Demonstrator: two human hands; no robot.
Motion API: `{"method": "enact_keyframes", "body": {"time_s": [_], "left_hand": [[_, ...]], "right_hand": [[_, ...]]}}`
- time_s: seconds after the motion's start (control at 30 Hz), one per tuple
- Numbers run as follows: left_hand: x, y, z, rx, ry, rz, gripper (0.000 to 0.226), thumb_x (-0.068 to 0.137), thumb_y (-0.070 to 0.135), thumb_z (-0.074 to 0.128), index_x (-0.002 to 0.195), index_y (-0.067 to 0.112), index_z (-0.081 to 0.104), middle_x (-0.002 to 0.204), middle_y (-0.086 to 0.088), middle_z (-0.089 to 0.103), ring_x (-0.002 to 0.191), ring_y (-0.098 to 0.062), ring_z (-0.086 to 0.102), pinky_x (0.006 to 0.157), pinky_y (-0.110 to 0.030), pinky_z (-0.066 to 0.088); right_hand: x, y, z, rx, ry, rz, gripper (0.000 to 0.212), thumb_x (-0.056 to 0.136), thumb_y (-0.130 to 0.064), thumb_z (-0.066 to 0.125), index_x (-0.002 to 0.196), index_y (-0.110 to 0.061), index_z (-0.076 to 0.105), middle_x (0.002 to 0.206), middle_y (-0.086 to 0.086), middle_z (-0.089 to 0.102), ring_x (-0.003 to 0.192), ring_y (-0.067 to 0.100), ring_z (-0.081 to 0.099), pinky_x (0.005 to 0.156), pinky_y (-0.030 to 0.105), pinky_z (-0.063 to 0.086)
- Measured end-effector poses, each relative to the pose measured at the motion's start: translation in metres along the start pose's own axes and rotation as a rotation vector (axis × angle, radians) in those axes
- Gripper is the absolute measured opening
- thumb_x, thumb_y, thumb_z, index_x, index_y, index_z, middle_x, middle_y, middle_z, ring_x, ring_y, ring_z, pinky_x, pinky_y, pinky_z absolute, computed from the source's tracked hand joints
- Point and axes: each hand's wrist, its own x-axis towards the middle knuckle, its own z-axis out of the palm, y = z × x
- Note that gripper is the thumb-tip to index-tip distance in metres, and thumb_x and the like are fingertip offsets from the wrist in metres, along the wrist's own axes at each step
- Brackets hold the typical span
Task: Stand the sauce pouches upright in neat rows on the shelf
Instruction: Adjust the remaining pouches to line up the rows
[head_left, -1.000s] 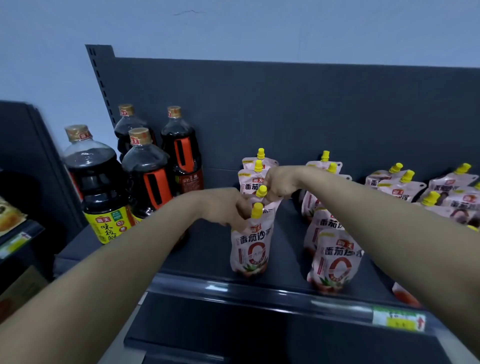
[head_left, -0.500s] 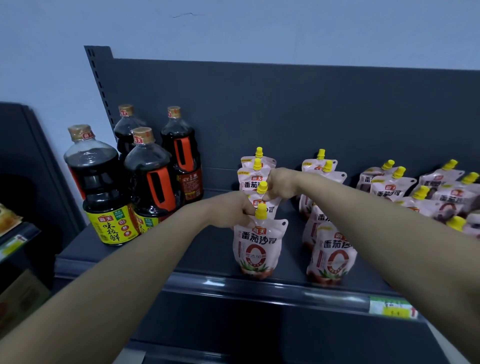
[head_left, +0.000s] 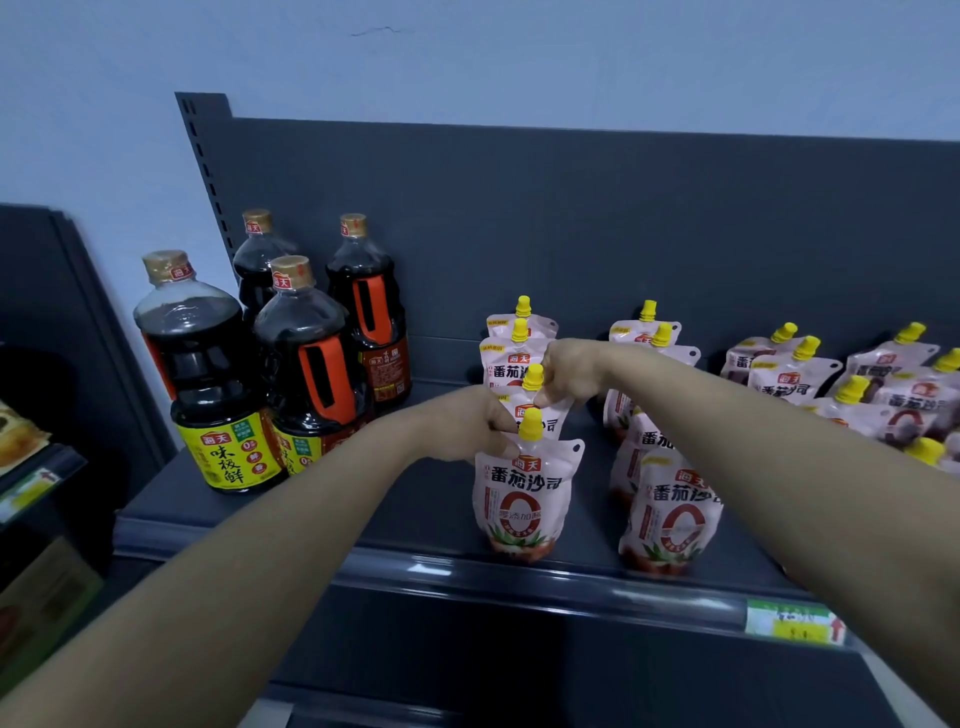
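- Hands meet over the leftmost row of pouches: the left hand (head_left: 470, 423) is closed in a pinch on the top edge of the front pouch (head_left: 524, 499), just beside its yellow cap (head_left: 531, 423), likely to steady it while it settles on its base.
- Behind it, the right hand (head_left: 569, 371) is closed on the upper corner of the second pouch (head_left: 540, 415), fingers curled just right of that pouch's spout; holding near the top probably lets the person square it up behind the front one.
- That row runs 4 deep, front to back, all upright on the shelf (head_left: 426, 499), caps lined up one behind the other.
- Just to the right stands a second row (head_left: 667, 519), also upright, its middle partly hidden by the right forearm.
- Farther right, the remaining pouches (head_left: 795, 382) lean back and overlap loosely, so by my reading they are not yet tidied.
- Dark soy sauce bottles (head_left: 218, 384) stand at the left end, well apart from the pouches, leaving bare shelf between.
- A price tag (head_left: 792, 621) sits on the front rail.
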Motion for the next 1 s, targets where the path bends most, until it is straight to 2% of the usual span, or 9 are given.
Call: {"method": "enact_keyframes", "body": {"time_s": [0.1,0.2,0.33,0.43,0.57,0.7,0.77,0.9,1.0], "left_hand": [[-0.004,0.002,-0.004,-0.062,-0.057,-0.022,0.024,0.089,0.012,0.062,0.110,0.006,0.069,0.107,-0.007,0.070,0.102,-0.019,0.064,0.093,-0.035,0.054],[-0.010,0.003,-0.016,-0.101,-0.042,-0.035,0.025,0.087,0.030,0.063,0.109,0.020,0.070,0.109,0.001,0.072,0.101,-0.012,0.066,0.091,-0.030,0.054],[-0.011,0.001,-0.032,-0.207,0.165,-0.005,0.021,0.089,0.028,0.061,0.099,0.012,0.071,0.096,-0.004,0.074,0.093,-0.018,0.070,0.082,-0.027,0.057],[-0.003,-0.001,-0.037,-0.177,0.355,-0.012,0.011,0.090,0.009,0.059,0.095,0.009,0.069,0.084,-0.001,0.067,0.083,-0.016,0.064,0.074,-0.023,0.054],[0.014,-0.001,-0.034,-0.019,0.403,0.003,0.021,0.088,0.010,0.061,0.108,0.006,0.067,0.089,0.002,0.061,0.080,-0.007,0.056,0.068,-0.014,0.043],[0.034,-0.004,-0.035,-0.007,0.460,-0.015,0.026,0.086,0.013,0.065,0.111,0.007,0.065,0.108,-0.006,0.065,0.098,-0.017,0.059,0.084,-0.025,0.046],[0.039,-0.002,-0.036,-0.019,0.375,-0.023,0.025,0.084,0.017,0.068,0.108,0.011,0.067,0.108,-0.004,0.066,0.102,-0.017,0.060,0.085,-0.025,0.047],[0.044,-0.001,-0.033,-0.016,0.200,-0.040,0.029,0.082,0.019,0.070,0.110,0.013,0.069,0.113,-0.003,0.068,0.105,-0.015,0.060,0.091,-0.022,0.044],[0.049,-0.008,-0.031,-0.020,0.169,-0.067,0.031,0.083,0.011,0.068,0.114,0.011,0.068,0.116,-0.005,0.069,0.109,-0.016,0.061,0.097,-0.027,0.046]], "right_hand": [[0.000,0.002,-0.001,0.066,-0.023,0.014,0.036,0.090,-0.024,0.065,0.110,0.006,0.065,0.101,0.015,0.063,0.100,0.035,0.066,0.089,0.040,0.057],[-0.004,0.003,-0.004,0.114,-0.100,0.017,0.018,0.088,-0.008,0.065,0.105,-0.003,0.068,0.096,0.006,0.061,0.094,0.027,0.063,0.085,0.036,0.057],[-0.010,0.006,-0.020,0.018,-0.177,0.010,0.051,0.084,0.009,0.055,0.128,-0.015,0.061,0.115,0.001,0.061,0.102,0.021,0.059,0.077,0.025,0.055],[-0.011,0.010,-0.032,-0.001,-0.026,0.005,0.047,0.085,0.008,0.050,0.126,-0.012,0.064,0.126,0.001,0.065,0.108,0.022,0.063,0.077,0.023,0.052],[0.005,0.018,-0.035,0.023,0.249,0.025,0.033,0.088,-0.002,0.053,0.119,0.004,0.065,0.130,0.015,0.063,0.121,0.032,0.058,0.100,0.038,0.050],[0.025,0.019,-0.032,0.055,0.264,0.011,0.044,0.090,-0.020,0.063,0.130,-0.002,0.058,0.136,0.014,0.058,0.126,0.030,0.054,0.106,0.036,0.044],[0.036,0.019,-0.030,0.067,0.247,-0.014,0.047,0.090,-0.023,0.063,0.134,-0.007,0.055,0.136,0.011,0.058,0.126,0.028,0.054,0.106,0.035,0.044],[0.057,0.019,-0.029,0.013,0.193,-0.051,0.033,0.092,-0.022,0.060,0.117,-0.001,0.065,0.120,0.015,0.065,0.114,0.031,0.060,0.097,0.037,0.049],[0.069,0.019,-0.025,-0.016,0.142,-0.068,0.027,0.093,-0.025,0.058,0.076,-0.006,0.062,0.084,0.008,0.055,0.086,0.024,0.051,0.074,0.029,0.040]]}}
